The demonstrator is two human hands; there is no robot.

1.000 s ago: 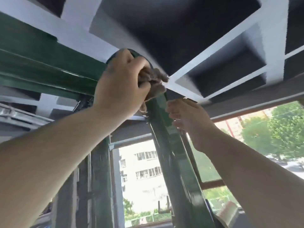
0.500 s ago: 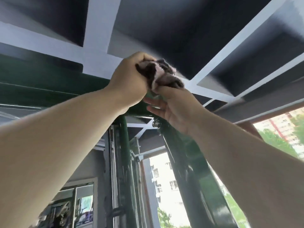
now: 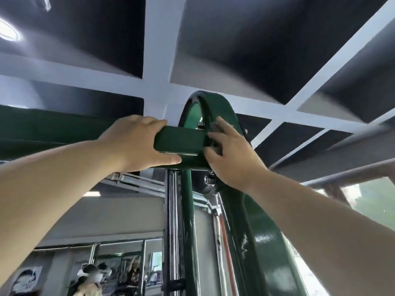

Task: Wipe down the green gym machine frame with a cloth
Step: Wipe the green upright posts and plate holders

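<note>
- We reach up with both bare arms. Our left hand (image 3: 136, 144) grips the end of the glossy green metal crossbar (image 3: 181, 141), thumb underneath, fingers curled over its top.
- Our right hand (image 3: 232, 154) rests on the bar's other side with fingers spread and fairly straight, pressing the green machine frame (image 3: 256, 231). A dark patch shows between these fingers; we cannot tell whether it is the wiping cloth.
- Just behind the bar rises a rounded green pulley cover (image 3: 222, 110) with a silver bolt (image 3: 200, 124).
- Below, green uprights and a chrome guide rod (image 3: 172, 221) run downward.
- Overhead spreads a dark coffered ceiling with pale grey beams (image 3: 158, 60).
- Far below left, a glass partition (image 3: 119, 261) shows blurred figures.
</note>
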